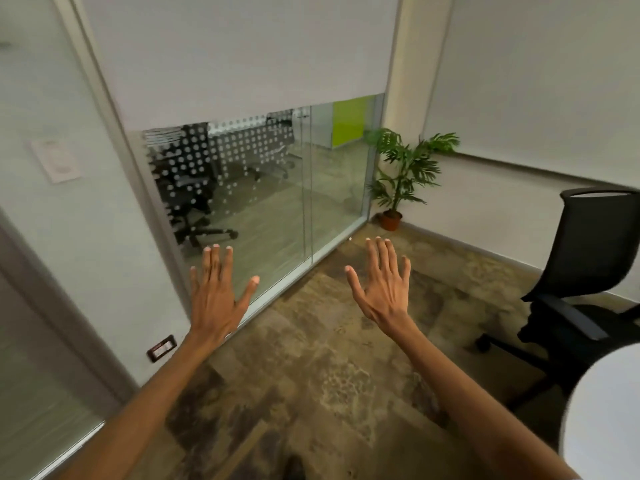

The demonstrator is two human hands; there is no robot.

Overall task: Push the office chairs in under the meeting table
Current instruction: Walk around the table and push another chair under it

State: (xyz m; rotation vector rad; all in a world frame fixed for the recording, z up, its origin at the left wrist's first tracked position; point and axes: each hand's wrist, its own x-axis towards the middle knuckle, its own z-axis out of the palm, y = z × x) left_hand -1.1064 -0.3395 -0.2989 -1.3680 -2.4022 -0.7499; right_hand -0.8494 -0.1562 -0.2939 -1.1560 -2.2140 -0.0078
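Note:
A black mesh-back office chair (588, 271) stands at the right edge, its back upright and its wheeled base on the floor. A rounded white table edge (602, 410) shows at the lower right, just in front of the chair. My left hand (216, 292) is stretched out in front of me, palm down, fingers spread, holding nothing. My right hand (384, 285) is held out the same way, well left of the chair and touching nothing.
A glass partition (277, 202) with a lowered white blind runs ahead on the left. A potted plant (398, 181) stands in the far corner. A door frame (52, 306) is at the left. Patterned brown carpet (311, 358) lies between me and the glass.

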